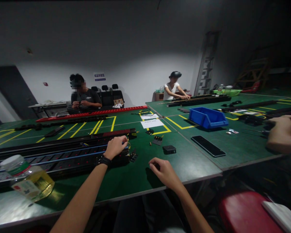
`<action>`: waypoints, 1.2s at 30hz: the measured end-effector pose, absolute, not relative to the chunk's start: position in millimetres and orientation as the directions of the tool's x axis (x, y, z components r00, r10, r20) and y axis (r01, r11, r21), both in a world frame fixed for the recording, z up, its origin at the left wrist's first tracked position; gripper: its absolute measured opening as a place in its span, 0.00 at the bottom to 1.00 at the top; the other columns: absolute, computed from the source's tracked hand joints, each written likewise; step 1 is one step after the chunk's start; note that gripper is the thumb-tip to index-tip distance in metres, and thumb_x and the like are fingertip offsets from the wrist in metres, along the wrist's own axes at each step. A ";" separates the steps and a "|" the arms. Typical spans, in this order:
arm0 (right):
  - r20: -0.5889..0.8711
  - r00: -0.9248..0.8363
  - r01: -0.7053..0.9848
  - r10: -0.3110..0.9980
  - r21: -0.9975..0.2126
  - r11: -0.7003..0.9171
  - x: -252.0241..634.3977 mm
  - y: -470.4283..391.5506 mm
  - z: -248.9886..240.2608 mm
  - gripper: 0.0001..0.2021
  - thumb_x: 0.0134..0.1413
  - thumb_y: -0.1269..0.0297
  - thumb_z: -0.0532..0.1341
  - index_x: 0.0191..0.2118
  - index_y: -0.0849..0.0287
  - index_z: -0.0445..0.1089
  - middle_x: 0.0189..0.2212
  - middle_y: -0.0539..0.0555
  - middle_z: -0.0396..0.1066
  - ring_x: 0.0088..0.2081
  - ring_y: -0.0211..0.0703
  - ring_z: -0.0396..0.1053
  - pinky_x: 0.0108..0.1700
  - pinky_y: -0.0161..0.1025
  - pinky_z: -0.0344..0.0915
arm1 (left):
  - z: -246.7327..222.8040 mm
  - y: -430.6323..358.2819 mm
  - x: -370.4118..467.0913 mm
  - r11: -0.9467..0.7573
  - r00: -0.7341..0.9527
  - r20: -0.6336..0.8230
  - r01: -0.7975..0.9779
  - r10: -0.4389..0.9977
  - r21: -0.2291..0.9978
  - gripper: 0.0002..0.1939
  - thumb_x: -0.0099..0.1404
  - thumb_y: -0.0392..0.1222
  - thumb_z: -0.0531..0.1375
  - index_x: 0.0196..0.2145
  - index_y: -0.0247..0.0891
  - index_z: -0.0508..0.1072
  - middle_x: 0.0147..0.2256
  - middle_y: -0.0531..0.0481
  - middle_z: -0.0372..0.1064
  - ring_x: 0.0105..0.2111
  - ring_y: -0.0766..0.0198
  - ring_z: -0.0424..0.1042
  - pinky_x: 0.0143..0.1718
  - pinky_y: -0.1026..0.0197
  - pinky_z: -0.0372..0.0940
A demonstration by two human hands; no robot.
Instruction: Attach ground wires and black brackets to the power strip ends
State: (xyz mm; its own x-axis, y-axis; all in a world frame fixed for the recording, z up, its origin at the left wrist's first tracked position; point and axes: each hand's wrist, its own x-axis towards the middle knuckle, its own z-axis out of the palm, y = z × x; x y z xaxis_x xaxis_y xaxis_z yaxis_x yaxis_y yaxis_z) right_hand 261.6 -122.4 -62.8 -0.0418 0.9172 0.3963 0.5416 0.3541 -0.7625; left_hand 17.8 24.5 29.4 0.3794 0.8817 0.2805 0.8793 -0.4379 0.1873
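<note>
My left hand (115, 147), with a dark watch on its wrist, rests at the end of a long black rail (82, 159) with a blue strip and small red dots. Its fingers are bent closed beside thin yellow wires; what they pinch, if anything, is hidden. My right hand (164, 172) hovers at the near table edge, loosely curved, thumb and fingers apart, nothing visible in it. Between the hands lie a small black bracket (133, 156), a grey-black plate part (157, 139) and a black box-shaped piece (169, 149).
A bottle of yellow liquid (32, 183) stands near left. A phone (208, 146) and a blue bin (207, 117) are to the right, with a co-worker's hands (282, 131) beyond. White papers (152, 123) lie mid-table. Two other people sit across. A red stool (247, 210) is below right.
</note>
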 end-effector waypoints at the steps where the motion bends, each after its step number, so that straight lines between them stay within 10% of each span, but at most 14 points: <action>1: 0.396 -0.042 0.543 0.917 -0.762 0.354 261.5 -122.3 -62.8 0.11 0.66 0.61 0.57 0.38 0.56 0.77 0.28 0.52 0.77 0.30 0.44 0.73 0.34 0.38 0.60 | 29.3 25.1 18.3 -0.437 0.386 0.269 0.884 0.882 0.165 0.08 0.71 0.43 0.62 0.45 0.47 0.80 0.46 0.50 0.82 0.48 0.51 0.80 0.45 0.57 0.70; 36: 0.394 -0.059 0.557 0.917 -0.750 0.358 260.9 -121.2 -63.7 0.12 0.66 0.60 0.57 0.38 0.57 0.77 0.29 0.52 0.78 0.31 0.45 0.73 0.34 0.38 0.60 | 29.9 31.4 30.9 -0.467 0.463 0.102 0.884 0.881 0.019 0.14 0.76 0.48 0.63 0.52 0.37 0.76 0.51 0.44 0.75 0.48 0.56 0.77 0.51 0.47 0.75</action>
